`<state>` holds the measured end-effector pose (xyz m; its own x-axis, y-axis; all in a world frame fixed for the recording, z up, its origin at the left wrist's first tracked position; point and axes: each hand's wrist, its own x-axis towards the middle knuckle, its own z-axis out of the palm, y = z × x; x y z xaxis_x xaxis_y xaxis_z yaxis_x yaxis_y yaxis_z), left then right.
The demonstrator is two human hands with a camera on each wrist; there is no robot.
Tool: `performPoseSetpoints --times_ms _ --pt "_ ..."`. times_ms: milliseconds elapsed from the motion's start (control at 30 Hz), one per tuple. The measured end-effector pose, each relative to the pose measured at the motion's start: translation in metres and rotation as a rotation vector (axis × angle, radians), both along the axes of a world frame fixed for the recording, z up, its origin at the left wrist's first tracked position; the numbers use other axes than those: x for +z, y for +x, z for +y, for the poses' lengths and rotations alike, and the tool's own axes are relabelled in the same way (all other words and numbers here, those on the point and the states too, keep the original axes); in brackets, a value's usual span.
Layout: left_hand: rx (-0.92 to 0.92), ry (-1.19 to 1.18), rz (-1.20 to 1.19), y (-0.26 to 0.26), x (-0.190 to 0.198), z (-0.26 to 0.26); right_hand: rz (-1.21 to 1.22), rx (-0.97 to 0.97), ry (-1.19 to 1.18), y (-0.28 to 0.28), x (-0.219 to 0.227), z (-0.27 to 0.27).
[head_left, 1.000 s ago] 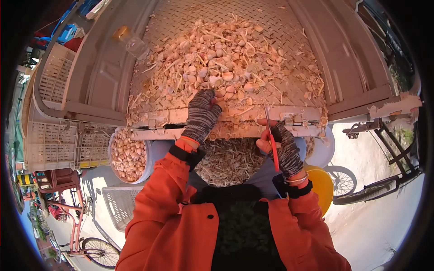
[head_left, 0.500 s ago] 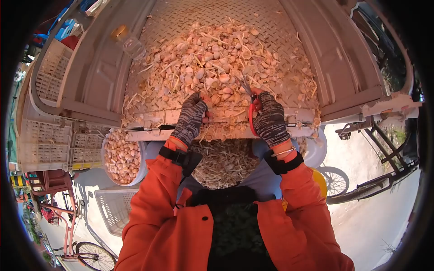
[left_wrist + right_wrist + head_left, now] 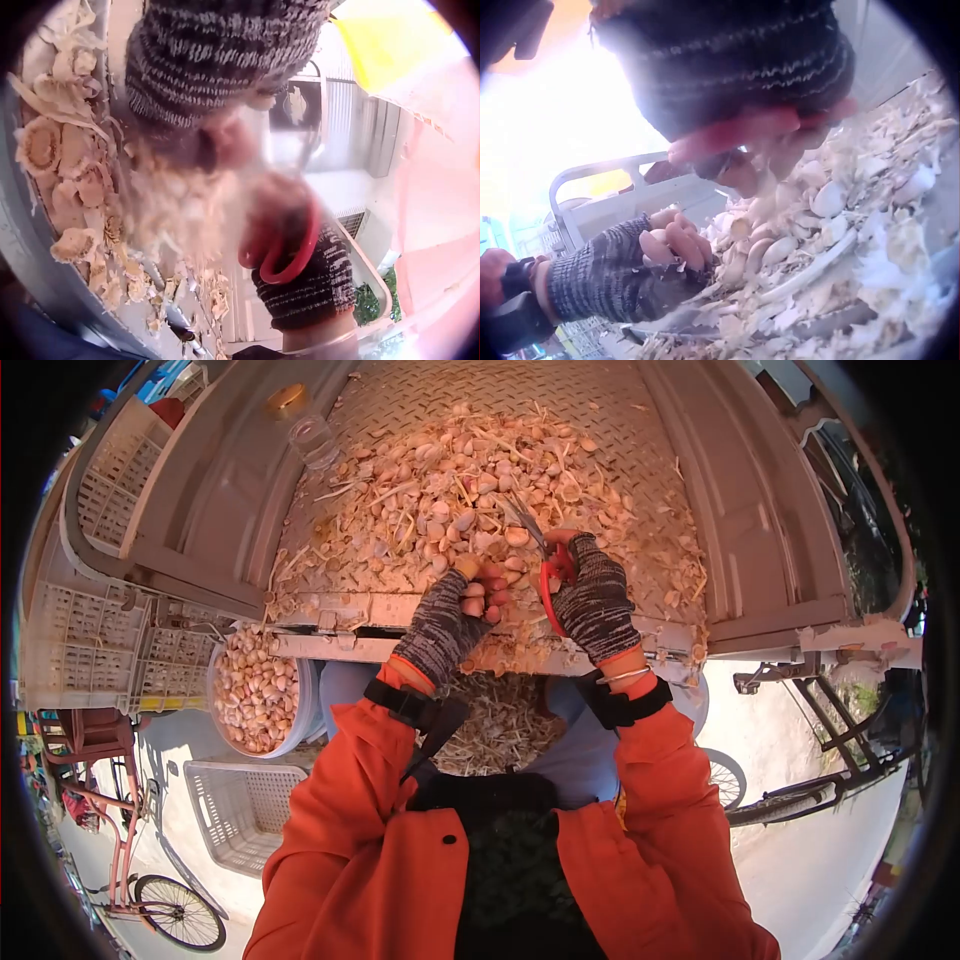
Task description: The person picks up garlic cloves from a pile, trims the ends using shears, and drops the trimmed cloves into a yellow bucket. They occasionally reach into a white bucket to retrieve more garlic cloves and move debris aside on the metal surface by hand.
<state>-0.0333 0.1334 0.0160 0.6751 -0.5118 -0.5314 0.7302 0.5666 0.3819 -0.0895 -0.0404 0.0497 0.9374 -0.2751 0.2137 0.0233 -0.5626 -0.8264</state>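
My left hand [image 3: 440, 620], in a striped fingerless glove, is at the near edge of a heap of garlic [image 3: 480, 485]. Its fingers curl around pale garlic cloves [image 3: 473, 606], also visible in the right wrist view [image 3: 656, 247]. Just to the right, my gloved right hand [image 3: 597, 600] grips red-handled scissors [image 3: 546, 592]. Their metal blades point forward and left over the heap, standing apart at the tips. The red handle loop [image 3: 304, 259] shows beside the right hand's fingers in the left wrist view, where the left fingertips are blurred.
The heap lies on a ridged metal truck bed [image 3: 460, 380] between side walls. A lidded jar [image 3: 313, 440] stands by the left wall. Below the edge are a bucket of cloves [image 3: 255, 695], a plastic crate [image 3: 240, 815] and a container of dry stalks [image 3: 500, 730]. Bicycles stand either side.
The right hand has risen from the bed's edge toward the heap, swinging the scissors beside the left hand. The left hand has turned, showing cloves within its fingers.
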Motion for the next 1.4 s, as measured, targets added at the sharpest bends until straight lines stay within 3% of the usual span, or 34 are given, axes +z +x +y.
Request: performPoseSetpoints --times_ms 67,133,167,233,300,367,433,467,500,533,600,633,700,767,800,867,933,1000,1033,1100,1133,1233,1267,1333,1367,1400 --pt "-0.053 0.031 0.046 -0.014 0.007 -0.003 -0.002 0.048 -0.023 -0.006 0.010 0.017" --pt "0.091 -0.119 0.123 -0.026 -0.005 -0.002 -0.083 0.197 0.149 -0.007 0.009 0.031" --pt "0.000 -0.327 0.122 -0.023 -0.020 0.017 -0.081 0.142 0.171 0.000 -0.006 0.027" --pt "0.097 -0.320 -0.025 -0.035 -0.007 0.057 -0.056 0.121 0.078 0.007 -0.016 0.018" --pt "0.192 -0.100 -0.256 -0.040 0.014 0.121 0.001 0.100 -0.100 0.015 -0.016 0.019" --pt "0.333 0.531 -0.560 -0.041 0.013 0.193 0.062 0.132 -0.223 0.024 -0.022 0.027" --pt "0.370 1.039 -0.551 -0.034 -0.008 0.271 0.085 0.135 -0.448 0.037 -0.045 0.030" --pt "0.397 1.138 -0.566 -0.023 -0.039 0.319 0.087 0.139 -0.450 0.038 -0.044 0.033" --pt "0.351 1.276 -0.480 -0.016 -0.050 0.345 0.087 0.146 -0.485 0.039 -0.040 0.036" --pt "0.207 1.427 -0.602 -0.006 -0.079 0.388 0.086 0.152 -0.519 0.041 -0.038 0.039" --pt "0.127 1.750 -0.611 0.002 -0.099 0.417 0.098 0.139 -0.539 0.043 -0.037 0.041" --pt "0.120 1.743 -0.610 0.003 -0.091 0.409 0.131 0.148 -0.489 0.044 -0.034 0.041" --pt "0.334 2.064 -0.918 -0.003 -0.068 0.378 0.126 0.176 -0.403 0.042 -0.030 0.040" --pt "0.632 1.551 -1.048 -0.020 -0.034 0.294 0.068 0.184 -0.422 0.039 -0.032 0.041" --pt "0.592 1.267 -0.943 -0.034 -0.004 0.236 0.002 0.201 -0.435 0.037 -0.034 0.043" --pt "0.366 1.067 -1.127 -0.042 -0.001 0.168 -0.058 0.219 -0.463 0.037 -0.036 0.048" --pt "0.059 0.830 -0.979 -0.036 0.008 0.108 -0.134 0.225 -0.489 0.034 -0.028 0.053" --pt "-0.035 0.755 -0.966 -0.030 0.001 0.068 -0.076 0.162 -0.202 0.023 -0.003 0.060" --pt "-0.023 0.759 -0.977 -0.030 0.005 0.058 -0.091 0.166 -0.203 0.017 0.008 0.061" --pt "-0.114 0.478 -0.948 -0.038 0.012 0.045 -0.016 0.170 0.324 -0.006 0.023 0.059" --pt "-0.131 0.477 -0.959 -0.046 0.016 0.042 -0.027 0.155 0.330 -0.018 0.026 0.057" --pt "-0.132 0.346 -0.807 -0.077 0.031 0.043 0.118 0.153 0.791 -0.060 0.035 0.056" --pt "-0.145 0.351 -0.805 -0.087 0.036 0.043 0.117 0.144 0.801 -0.072 0.033 0.056" --pt "-0.124 0.457 -1.065 -0.104 0.047 0.046 0.051 0.135 0.925 -0.090 0.028 0.060" --pt "-0.218 0.477 -0.918 -0.108 0.050 0.052 0.094 0.169 0.981 -0.097 0.028 0.058" --pt "-0.229 0.493 -0.915 -0.113 0.052 0.053 0.093 0.167 1.000 -0.102 0.024 0.058"
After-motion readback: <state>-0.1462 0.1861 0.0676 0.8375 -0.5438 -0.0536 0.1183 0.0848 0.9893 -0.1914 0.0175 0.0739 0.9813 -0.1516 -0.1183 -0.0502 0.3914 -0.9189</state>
